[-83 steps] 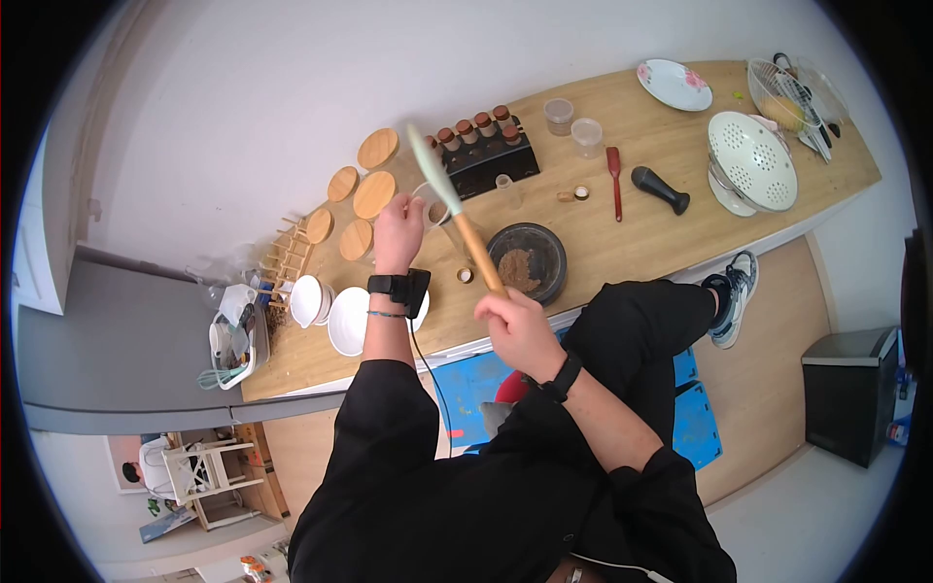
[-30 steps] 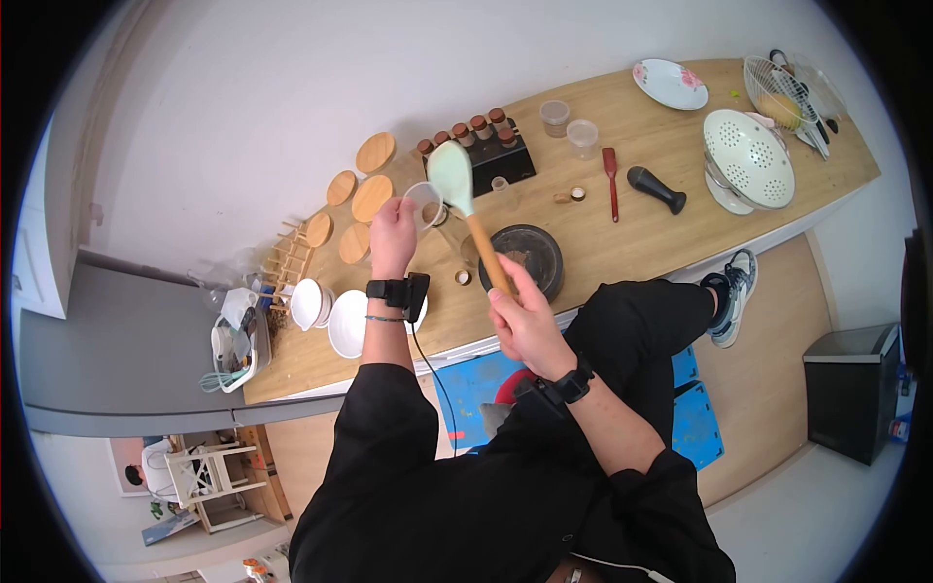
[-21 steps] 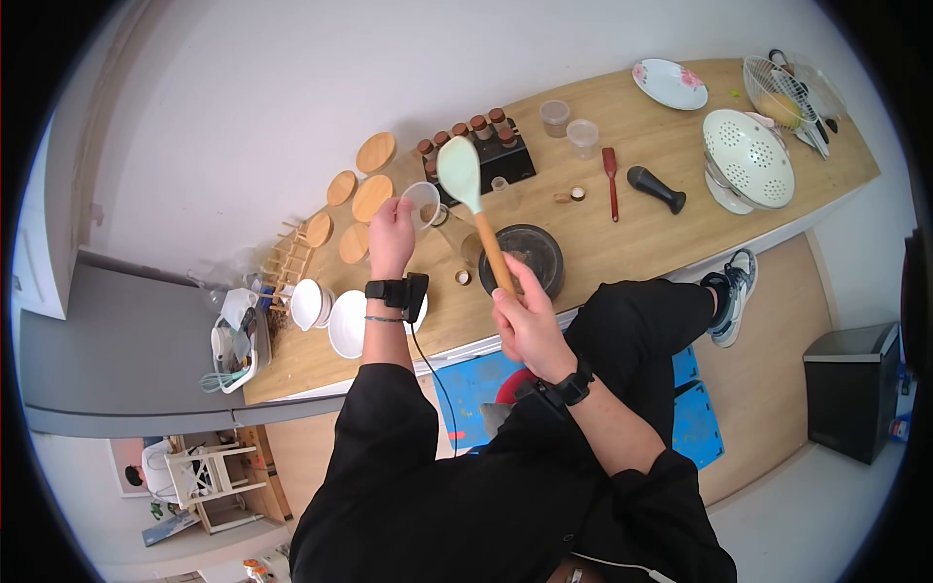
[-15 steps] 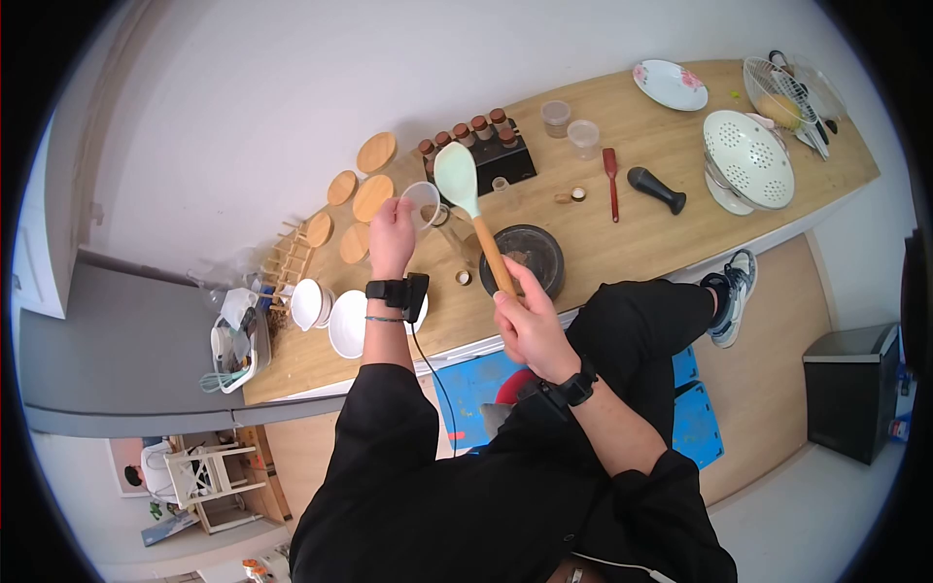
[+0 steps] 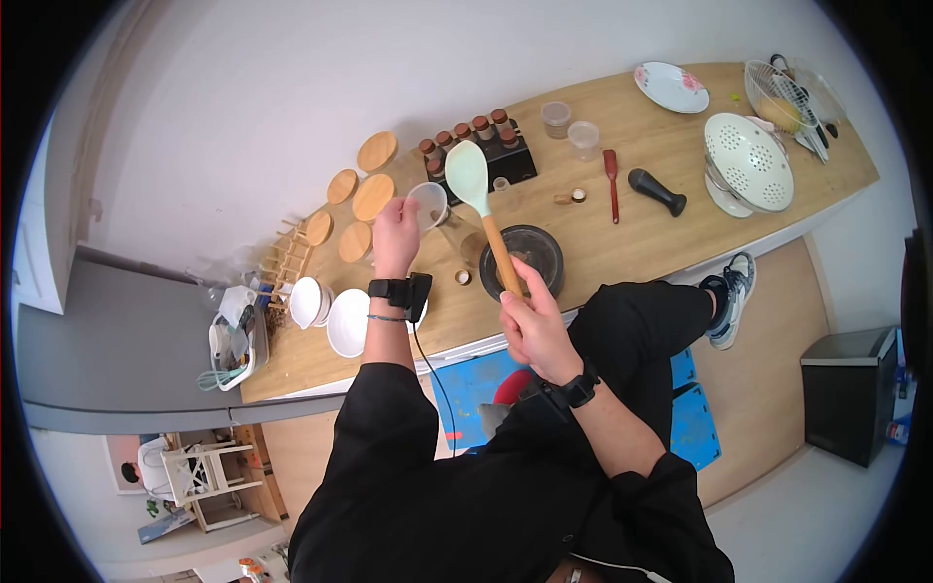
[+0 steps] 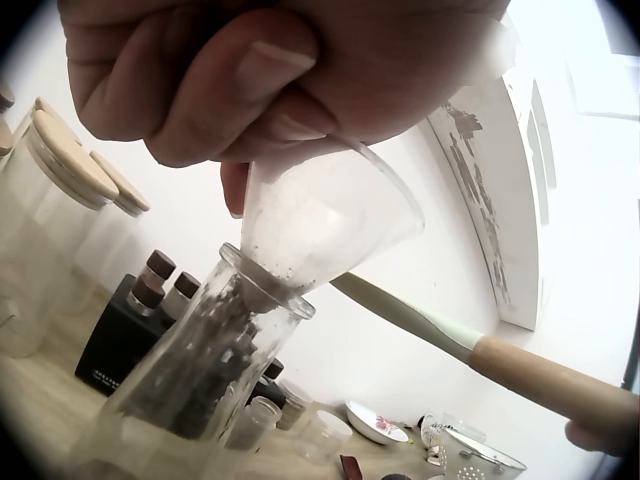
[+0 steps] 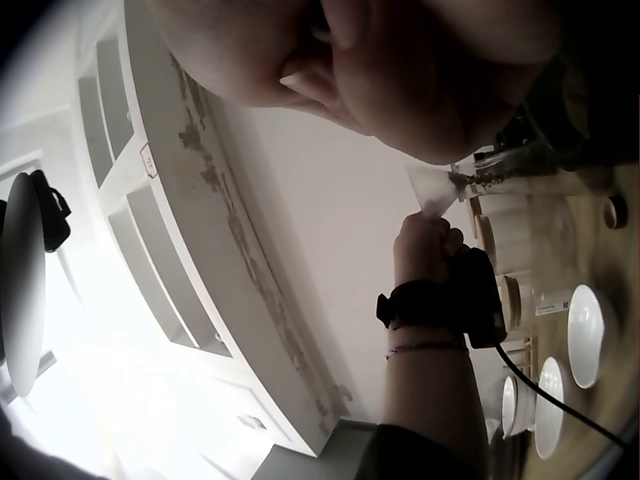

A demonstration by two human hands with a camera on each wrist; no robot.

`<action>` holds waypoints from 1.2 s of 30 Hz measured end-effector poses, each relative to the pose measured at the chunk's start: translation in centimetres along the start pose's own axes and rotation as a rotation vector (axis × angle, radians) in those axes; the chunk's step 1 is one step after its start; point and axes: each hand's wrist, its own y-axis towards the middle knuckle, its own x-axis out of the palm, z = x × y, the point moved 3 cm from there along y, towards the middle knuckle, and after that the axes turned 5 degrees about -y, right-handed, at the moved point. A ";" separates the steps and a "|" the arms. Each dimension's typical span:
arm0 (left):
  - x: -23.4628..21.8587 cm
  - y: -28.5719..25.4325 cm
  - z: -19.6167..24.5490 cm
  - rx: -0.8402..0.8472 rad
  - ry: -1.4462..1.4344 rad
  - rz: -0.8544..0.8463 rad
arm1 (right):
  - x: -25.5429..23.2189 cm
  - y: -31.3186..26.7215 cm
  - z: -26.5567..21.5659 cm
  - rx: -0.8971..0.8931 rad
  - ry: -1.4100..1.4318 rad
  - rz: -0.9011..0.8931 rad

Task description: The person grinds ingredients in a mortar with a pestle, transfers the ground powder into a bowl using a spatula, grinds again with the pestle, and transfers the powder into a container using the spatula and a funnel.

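Note:
My left hand (image 5: 396,236) pinches the rim of a clear funnel (image 5: 429,204). In the left wrist view the funnel (image 6: 320,215) stands with its spout in the neck of a glass bottle (image 6: 170,390); dark bits cling low in the funnel and inside the bottle. My right hand (image 5: 539,330) grips the wooden handle of a spoon with a pale green head (image 5: 467,175), held up to the right of the funnel. Beneath the spoon handle sits a dark mortar (image 5: 551,251), partly hidden, with some brown powder inside.
A black rack (image 5: 505,163) of brown-capped jars stands behind. Wooden-lidded jars (image 5: 373,197) and white bowls (image 5: 347,323) are on the left. Rightward lie a red spatula (image 5: 613,185), a black pestle (image 5: 657,191), a white colander (image 5: 748,160) and a flowered plate (image 5: 671,87).
Since the earliest frame, the spoon head has swung right and down from above the funnel, turning its face into view. My left hand keeps its hold on the funnel, nearly still.

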 end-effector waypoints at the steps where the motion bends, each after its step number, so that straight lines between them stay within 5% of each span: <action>1: 0.0 0.0 -0.1 0.009 0.010 0.012 | 0.0 0.0 0.1 -0.001 -0.003 -0.003; 17: 0.6 0.2 -0.6 0.027 0.055 -0.008 | -1.2 -0.3 -1.0 0.002 -0.036 0.027; 20: 0.4 0.1 -0.5 0.040 0.052 0.011 | -1.8 -0.9 -1.9 -0.114 -0.055 0.048; 24: 0.4 0.2 -0.7 -0.019 0.031 -0.021 | -3.6 -3.3 -4.5 -0.155 -0.320 0.091; 27: 0.3 -0.2 -0.2 -0.133 -0.077 0.009 | -4.2 -6.1 -6.8 0.029 -0.353 -0.055; 32: -0.3 -1.6 1.3 -0.250 -0.267 0.048 | -4.5 -8.6 -8.5 0.017 -0.569 -0.139; 36: -0.6 -2.8 -2.8 -0.264 -0.443 0.154 | -5.0 -8.7 -8.5 0.008 -0.629 -0.266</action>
